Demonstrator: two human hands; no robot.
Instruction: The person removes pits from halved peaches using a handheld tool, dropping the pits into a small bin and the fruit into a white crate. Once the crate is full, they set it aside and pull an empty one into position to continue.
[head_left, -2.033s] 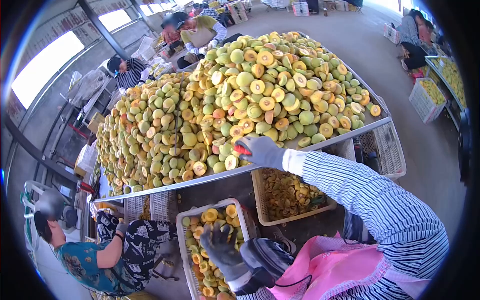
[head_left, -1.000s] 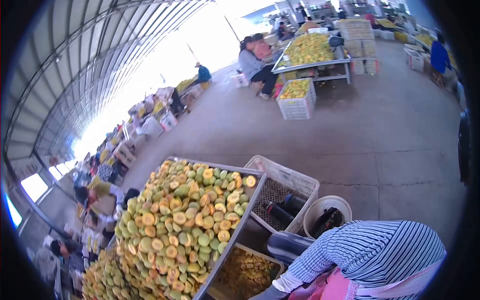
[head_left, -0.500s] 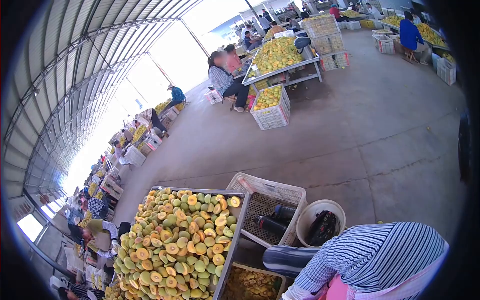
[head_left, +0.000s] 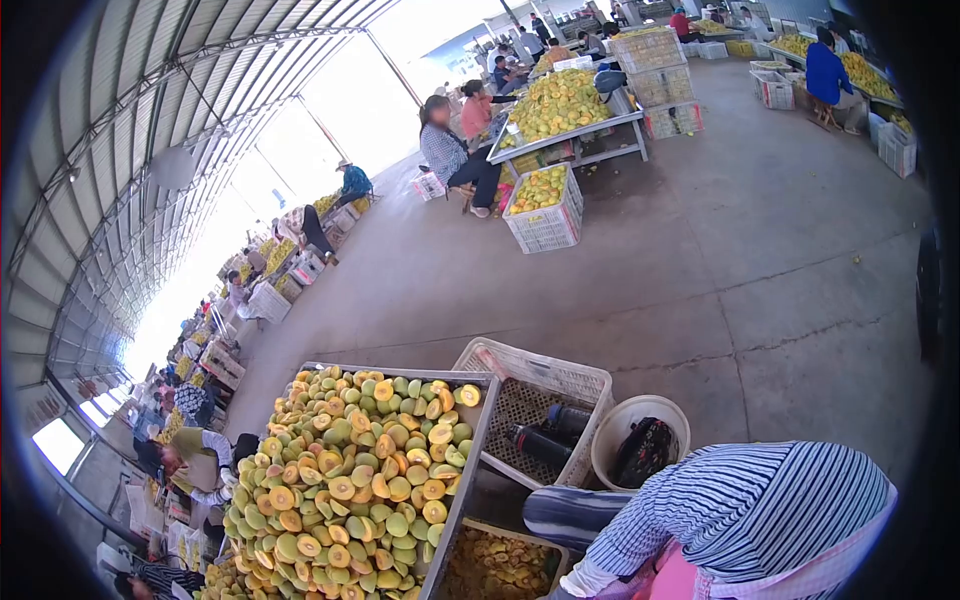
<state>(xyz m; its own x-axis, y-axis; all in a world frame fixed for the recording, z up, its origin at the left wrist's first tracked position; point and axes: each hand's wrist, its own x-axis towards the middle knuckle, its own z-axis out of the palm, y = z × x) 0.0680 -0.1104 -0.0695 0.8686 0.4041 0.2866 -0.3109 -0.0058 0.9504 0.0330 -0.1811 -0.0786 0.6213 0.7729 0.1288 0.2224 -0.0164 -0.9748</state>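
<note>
Neither of my hands shows in the head view. Only my right arm in a blue-and-white striped sleeve (head_left: 720, 515) reaches down out of the bottom edge, over a pink apron (head_left: 675, 580). To its left a metal table (head_left: 470, 470) carries a heap of halved green and yellow fruit (head_left: 350, 480). Beneath the table's edge sits a white crate of fruit stones (head_left: 495, 562).
A white crate (head_left: 545, 395) holding dark bottles (head_left: 540, 440) and a white bucket (head_left: 640, 440) stand on the concrete floor beside me. Other people sit at fruit tables (head_left: 565, 105) far ahead and along the left wall. A full crate (head_left: 540, 205) stands near them.
The view has swung up from the fruit pile to the hall. Both gloved hands, seen earlier at the pile and over a crate, have left the picture.
</note>
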